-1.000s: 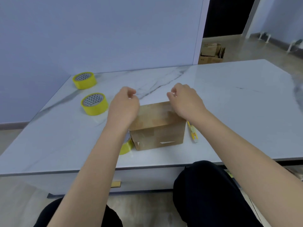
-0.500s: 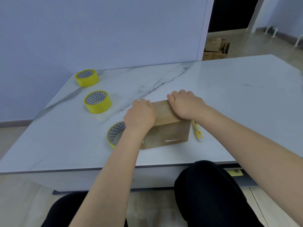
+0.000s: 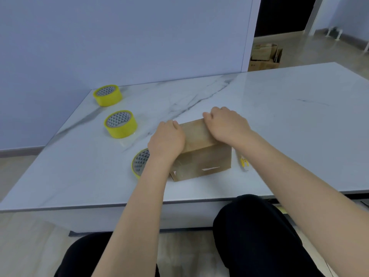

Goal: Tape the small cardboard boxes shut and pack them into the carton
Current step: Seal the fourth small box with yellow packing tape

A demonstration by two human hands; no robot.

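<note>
A small brown cardboard box (image 3: pixel 201 156) stands near the table's front edge, its top flaps down and clear tape on its front face. My left hand (image 3: pixel 166 140) lies over the box's top left edge, fingers curled down over the left side. My right hand (image 3: pixel 225 124) covers the top right part, fingers curled over the far edge. A yellow tape roll (image 3: pixel 138 163) lies just left of the box, partly hidden by my left wrist.
Two more yellow tape rolls (image 3: pixel 120 123) (image 3: pixel 107 94) sit on the white marble table (image 3: pixel 289 116) at the left. A yellow utility knife (image 3: pixel 244 162) lies right of the box. Cardboard cartons (image 3: pixel 265 54) stand on the floor beyond the table. My knees are below the front edge.
Both hands came back from the box's far edge and settled on its top. The left hand shifted aside, uncovering the nearest tape roll. The view tilted slightly.
</note>
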